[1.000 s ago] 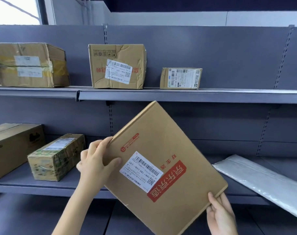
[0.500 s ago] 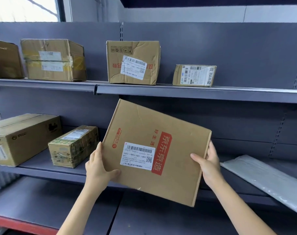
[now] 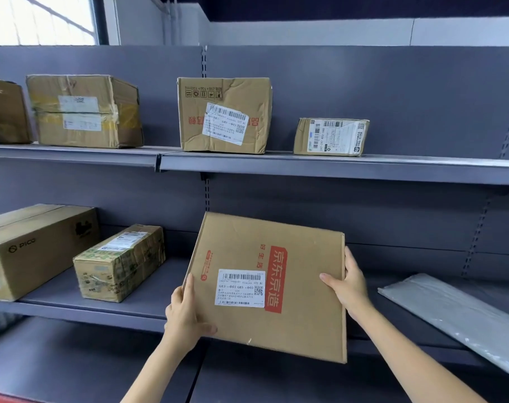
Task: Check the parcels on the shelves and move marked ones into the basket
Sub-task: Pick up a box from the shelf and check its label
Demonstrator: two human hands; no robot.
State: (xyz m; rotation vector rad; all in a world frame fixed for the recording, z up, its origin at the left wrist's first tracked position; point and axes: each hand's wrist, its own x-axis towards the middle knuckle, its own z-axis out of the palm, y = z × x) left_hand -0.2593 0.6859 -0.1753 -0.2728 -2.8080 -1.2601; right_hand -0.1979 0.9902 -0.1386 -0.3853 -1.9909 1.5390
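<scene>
I hold a flat brown cardboard parcel (image 3: 300, 289) with red print and a white shipping label, tilted up in front of the middle shelf (image 3: 102, 312). My left hand (image 3: 186, 318) grips its lower left edge, thumb on the front face. My right hand (image 3: 349, 283) grips its right edge. On the upper shelf (image 3: 334, 167) stand a crumpled labelled box (image 3: 224, 114) and a small labelled box (image 3: 330, 136). No basket is in view.
A taped box (image 3: 84, 110) and part of another box (image 3: 4, 112) sit at the upper left. On the middle shelf are a large PICO box (image 3: 32, 245), a green-taped box (image 3: 119, 261) and a grey plastic mailer (image 3: 462, 318) at the right.
The flat parcel has turned from a steep diagonal to nearly level. My right hand moved from its bottom corner up to its right edge. The view shifted left.
</scene>
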